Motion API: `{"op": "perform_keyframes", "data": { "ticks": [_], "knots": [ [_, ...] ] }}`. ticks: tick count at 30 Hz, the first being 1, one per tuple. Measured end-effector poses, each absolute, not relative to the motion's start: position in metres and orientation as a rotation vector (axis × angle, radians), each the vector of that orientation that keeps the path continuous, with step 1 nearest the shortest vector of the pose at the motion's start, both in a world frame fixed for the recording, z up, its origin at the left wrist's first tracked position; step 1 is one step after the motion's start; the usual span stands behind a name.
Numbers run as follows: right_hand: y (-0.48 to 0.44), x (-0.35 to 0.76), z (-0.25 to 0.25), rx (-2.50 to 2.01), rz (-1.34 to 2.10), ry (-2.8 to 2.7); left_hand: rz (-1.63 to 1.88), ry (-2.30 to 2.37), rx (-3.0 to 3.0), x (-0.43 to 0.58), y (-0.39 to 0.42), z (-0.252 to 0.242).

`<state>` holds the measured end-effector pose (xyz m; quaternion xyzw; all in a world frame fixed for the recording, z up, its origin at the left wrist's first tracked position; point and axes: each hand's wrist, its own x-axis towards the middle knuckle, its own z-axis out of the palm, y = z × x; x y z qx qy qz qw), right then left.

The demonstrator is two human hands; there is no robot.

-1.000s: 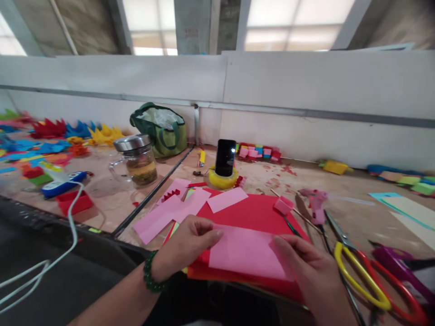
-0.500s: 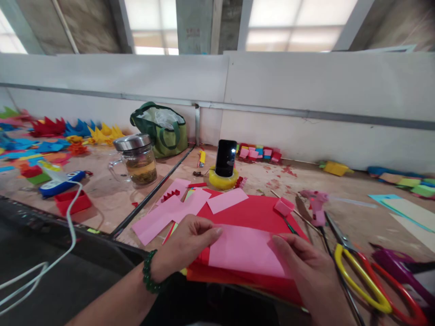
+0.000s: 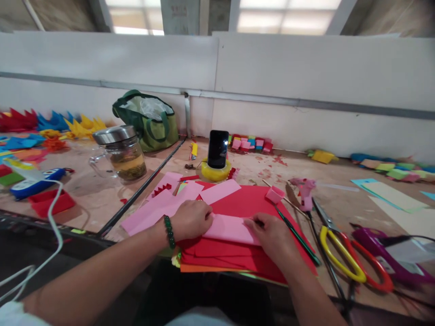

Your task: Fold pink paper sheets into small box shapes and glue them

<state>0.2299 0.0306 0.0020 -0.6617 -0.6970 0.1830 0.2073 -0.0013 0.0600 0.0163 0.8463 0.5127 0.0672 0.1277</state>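
A pink paper strip (image 3: 227,229) lies folded on a stack of red paper sheets (image 3: 251,213) in front of me. My left hand (image 3: 192,219), with a green bead bracelet on the wrist, presses its curled fingers on the strip's left end. My right hand (image 3: 272,235) pinches and presses down the strip's right end. More pink strips (image 3: 152,213) lie just left of the red stack, and another pink strip (image 3: 219,191) rests on its far edge.
Yellow-handled scissors (image 3: 340,253), red-handled scissors (image 3: 375,271) and purple scissors (image 3: 380,244) lie at the right, beside a pink glue gun (image 3: 306,192). A phone (image 3: 218,149) stands in a yellow tape roll. A glass jar (image 3: 124,154), a green bag (image 3: 147,120) and a white cable (image 3: 50,226) sit left.
Both hands moved forward over the pink strip, which now looks narrower, folded over. The view tilted down and shifted slightly.
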Motion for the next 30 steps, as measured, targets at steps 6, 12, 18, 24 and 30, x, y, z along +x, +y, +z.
{"op": "perform_keyframes", "data": {
  "ticks": [6, 12, 18, 24, 30],
  "knots": [
    [0.034, 0.231, -0.004, -1.84, 0.285, -2.017, 0.375, 0.883, 2.707, 0.0, 0.067, 0.014],
    [0.038, 0.225, 0.01, -1.27, 0.348, -2.48, 0.17, 0.506, 2.745, -0.005, 0.077, 0.023],
    [0.028, 0.221, 0.015, -1.029, 0.489, -2.564, -0.01, 0.528, 2.805, -0.006, 0.07, 0.04],
    [0.022, 0.222, 0.016, -1.002, 0.49, -2.561, -0.117, 0.518, 2.804, -0.004, 0.07, 0.046],
    [0.022, 0.215, 0.017, -0.953, 0.316, -2.72, -0.154, 0.53, 2.795, -0.003, 0.07, 0.048]
  ]
}}
